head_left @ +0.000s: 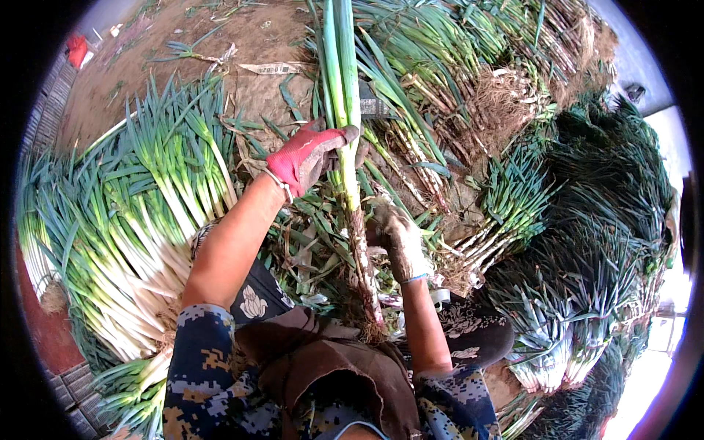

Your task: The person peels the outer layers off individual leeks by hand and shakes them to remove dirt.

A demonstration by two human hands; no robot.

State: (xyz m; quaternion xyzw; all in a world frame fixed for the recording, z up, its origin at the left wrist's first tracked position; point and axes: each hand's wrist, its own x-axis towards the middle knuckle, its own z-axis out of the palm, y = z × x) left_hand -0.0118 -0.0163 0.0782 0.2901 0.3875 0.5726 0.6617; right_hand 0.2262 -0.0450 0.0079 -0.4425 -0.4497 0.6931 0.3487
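My left hand [299,160], in a red and grey glove, is wrapped round a long green onion [361,268] at the base of its leaves. The stalk stands upright in front of me, green leaves away and roots close to my lap. Dry, soil-stained skin covers its lower part, while pale green shows just above. My right hand [400,238], in a dirty white glove, is curled close beside the stalk's right side. Its fingertips are mostly hidden, so what they hold cannot be made out. Stripped leaves and peelings [297,238] lie beneath both hands.
Cleaned green onions [139,249] with white stems lie piled at left. Unpeeled green onions [469,95] with matted roots spread at the far right. A smaller bunch [506,209] lies nearer, beside a tall dark green heap [605,205]. A paper strip [273,68] rests on the soil.
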